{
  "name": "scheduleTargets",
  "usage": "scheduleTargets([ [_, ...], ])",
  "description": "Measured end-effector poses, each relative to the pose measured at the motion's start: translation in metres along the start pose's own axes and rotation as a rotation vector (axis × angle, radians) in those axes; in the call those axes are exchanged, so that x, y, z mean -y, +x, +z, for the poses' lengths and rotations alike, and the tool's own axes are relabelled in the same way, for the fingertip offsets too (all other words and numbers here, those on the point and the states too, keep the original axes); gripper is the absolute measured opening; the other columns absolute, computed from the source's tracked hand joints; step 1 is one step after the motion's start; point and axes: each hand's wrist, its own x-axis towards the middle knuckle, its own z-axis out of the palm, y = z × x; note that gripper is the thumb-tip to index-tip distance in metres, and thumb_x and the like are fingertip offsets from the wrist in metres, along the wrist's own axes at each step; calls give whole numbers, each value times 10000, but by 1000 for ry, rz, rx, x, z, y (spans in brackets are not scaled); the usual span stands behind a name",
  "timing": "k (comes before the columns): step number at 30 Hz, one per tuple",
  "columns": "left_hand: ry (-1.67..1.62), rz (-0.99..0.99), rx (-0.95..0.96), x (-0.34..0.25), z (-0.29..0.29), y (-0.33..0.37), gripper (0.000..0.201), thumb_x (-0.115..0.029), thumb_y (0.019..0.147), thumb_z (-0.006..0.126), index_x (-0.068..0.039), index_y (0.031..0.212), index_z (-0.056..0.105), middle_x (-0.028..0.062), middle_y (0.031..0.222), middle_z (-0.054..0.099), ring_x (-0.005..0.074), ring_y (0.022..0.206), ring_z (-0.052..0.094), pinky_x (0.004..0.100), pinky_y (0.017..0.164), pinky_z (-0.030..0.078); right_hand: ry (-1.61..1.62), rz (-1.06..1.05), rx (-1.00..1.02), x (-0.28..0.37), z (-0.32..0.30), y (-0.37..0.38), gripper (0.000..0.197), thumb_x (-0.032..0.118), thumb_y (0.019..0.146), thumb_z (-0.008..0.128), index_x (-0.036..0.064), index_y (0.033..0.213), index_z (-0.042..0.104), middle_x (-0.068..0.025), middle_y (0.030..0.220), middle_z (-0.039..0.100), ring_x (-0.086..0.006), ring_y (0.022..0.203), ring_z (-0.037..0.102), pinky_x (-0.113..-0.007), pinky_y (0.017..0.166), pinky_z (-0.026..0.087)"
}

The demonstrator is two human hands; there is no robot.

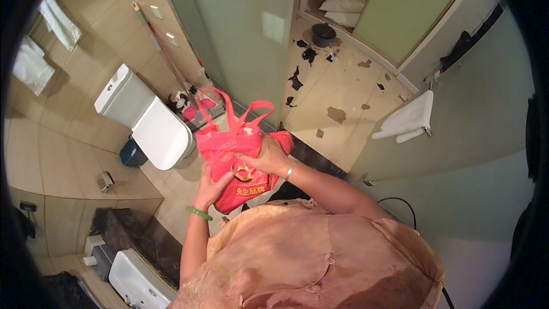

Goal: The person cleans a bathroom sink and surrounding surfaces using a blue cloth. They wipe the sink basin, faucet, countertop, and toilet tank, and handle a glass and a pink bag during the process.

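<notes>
A red tote bag (pixel 231 143) with yellow print hangs in front of my body, its two handle loops standing up at the top. My left hand (pixel 214 186) is closed on the bag's lower left side, fingers partly hidden behind the fabric. On the upper right part, my right hand (pixel 267 157) grips the bag with the thumb lying across its front. A little of something pale shows at the bag's mouth; what the bag contains is hidden.
A white toilet (pixel 160 131) stands to the left, beside a dark bin (pixel 132 153). Behind it lean a long-handled broom and dustpan (pixel 200 109). Dark scraps (pixel 295 80) and a black basin (pixel 323 34) lie beyond the glass partition (pixel 246 34). A washbasin (pixel 140 283) is at lower left.
</notes>
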Motion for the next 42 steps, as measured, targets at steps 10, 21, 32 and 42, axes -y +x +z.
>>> scheduleTargets([
  [10,-440,-261,305,11,60,44,287,-201,887,737,23,1063,704,42,909,717,84,800,618,273,713,522,145,450,225,-14,-64,-26,562,367,785,785,47,1214,611,-125,1120,684,-244,1041,651,-362,917,499],
  [21,-356,-115,283,3,71,84,318,-299,847,763,16,884,742,120,784,730,184,699,687,333,674,535,105,615,411,-38,-80,-34,601,300,765,821,38,1259,602,-81,1146,675,-157,1071,601,-350,967,475],
  [32,15,299,71,-1,80,158,463,-239,878,686,27,1234,554,224,1137,585,362,1083,573,420,946,465,-11,717,-500,-92,-156,-63,343,225,870,724,30,1146,667,-70,1073,713,-178,995,654,-338,901,493],
  [42,-372,59,226,31,71,175,314,-159,949,630,53,1177,588,59,926,666,116,849,618,260,763,508,234,394,-1269,-220,-164,-77,422,157,902,697,-29,1256,564,-96,1231,627,-218,1074,601,-358,945,461],
])
